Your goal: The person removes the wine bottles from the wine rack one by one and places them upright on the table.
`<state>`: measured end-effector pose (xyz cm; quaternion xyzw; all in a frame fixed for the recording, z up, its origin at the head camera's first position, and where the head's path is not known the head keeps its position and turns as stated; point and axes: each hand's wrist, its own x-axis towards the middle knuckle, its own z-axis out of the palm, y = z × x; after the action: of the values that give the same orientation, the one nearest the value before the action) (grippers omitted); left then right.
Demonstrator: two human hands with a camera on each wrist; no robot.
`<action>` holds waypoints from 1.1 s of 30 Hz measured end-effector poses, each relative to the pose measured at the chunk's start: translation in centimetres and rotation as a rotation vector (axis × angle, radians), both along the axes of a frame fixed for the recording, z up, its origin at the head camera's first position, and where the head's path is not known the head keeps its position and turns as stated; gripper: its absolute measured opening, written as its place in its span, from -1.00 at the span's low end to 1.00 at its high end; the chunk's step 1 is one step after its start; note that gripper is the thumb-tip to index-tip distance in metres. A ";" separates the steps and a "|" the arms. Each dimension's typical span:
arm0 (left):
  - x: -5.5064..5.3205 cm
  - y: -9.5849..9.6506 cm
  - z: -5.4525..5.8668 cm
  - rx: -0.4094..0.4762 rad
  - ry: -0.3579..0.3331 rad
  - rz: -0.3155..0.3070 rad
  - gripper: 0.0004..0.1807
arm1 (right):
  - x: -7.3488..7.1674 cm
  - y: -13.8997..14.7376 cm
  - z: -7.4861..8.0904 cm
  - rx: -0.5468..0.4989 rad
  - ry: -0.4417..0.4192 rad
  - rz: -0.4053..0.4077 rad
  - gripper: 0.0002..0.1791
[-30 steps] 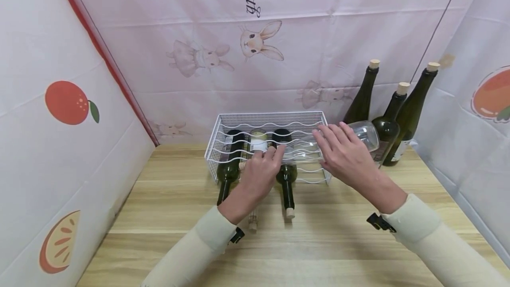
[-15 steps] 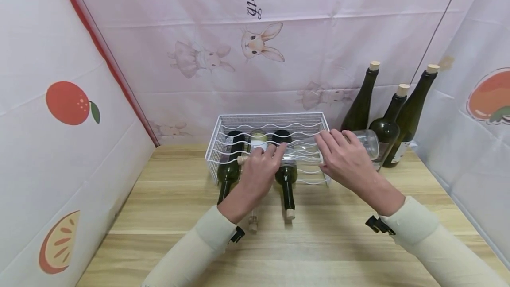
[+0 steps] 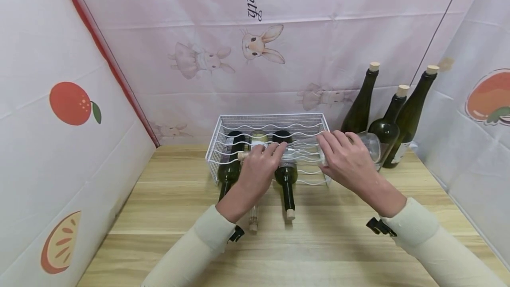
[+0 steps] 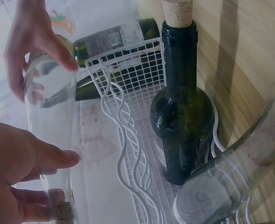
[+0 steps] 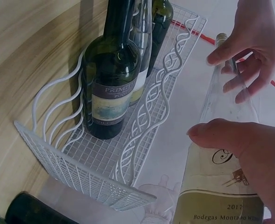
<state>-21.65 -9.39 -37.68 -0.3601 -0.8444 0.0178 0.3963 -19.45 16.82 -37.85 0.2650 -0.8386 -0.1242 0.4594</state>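
A clear glass wine bottle (image 5: 221, 200) with a cream and gold label lies across the air above a white wire wine rack (image 3: 271, 114), its cork pointing left. My left hand (image 3: 256, 172) grips the neck near the cork, fingers on one side and thumb on the other. Around the body near the base, my right hand (image 3: 346, 158) holds the same bottle. Below it in the rack lie a left dark green bottle (image 3: 228, 172), a clear bottle (image 3: 253, 216) partly hidden by my left arm, and a right dark green bottle (image 3: 285, 175), corked necks toward me.
Three corked dark bottles stand right of the rack: a back one (image 3: 360, 105), a shorter one (image 3: 385, 129) and a tall one (image 3: 414, 110). The base of the held bottle is close to the shorter one. A printed cloth wall (image 3: 167, 101) rises behind the wooden table (image 3: 318, 251).
My right hand and the base end of the held bottle have come slightly lower in the head view. My left hand keeps its grip on the neck, almost still.
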 end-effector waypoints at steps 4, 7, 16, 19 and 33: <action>0.0 -0.1 0.0 -0.003 0.004 -0.005 -0.59 | 0.2 0.1 0.0 -0.002 -0.012 -0.007 -0.13; 0.0 -0.1 0.0 -0.007 0.004 -0.011 -0.58 | 0.3 0.2 -0.1 -0.005 -0.019 -0.010 -0.12; -0.1 -0.4 0.5 -0.027 0.010 -0.040 -0.49 | 0.3 0.6 -0.2 -0.025 -0.018 -0.010 -0.07; -0.3 -0.5 0.8 -0.017 0.010 -0.068 -0.52 | 0.3 0.8 -0.2 -0.035 -0.010 -0.004 -0.04; -0.9 -0.8 1.9 0.016 0.095 -0.087 -0.69 | 0.4 1.4 -0.2 -0.096 -0.069 -0.012 -0.01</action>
<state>-22.57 -10.18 -35.79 -0.3920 -0.8082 0.0108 0.4393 -19.09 18.18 -38.06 0.2417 -0.8604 -0.0773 0.4419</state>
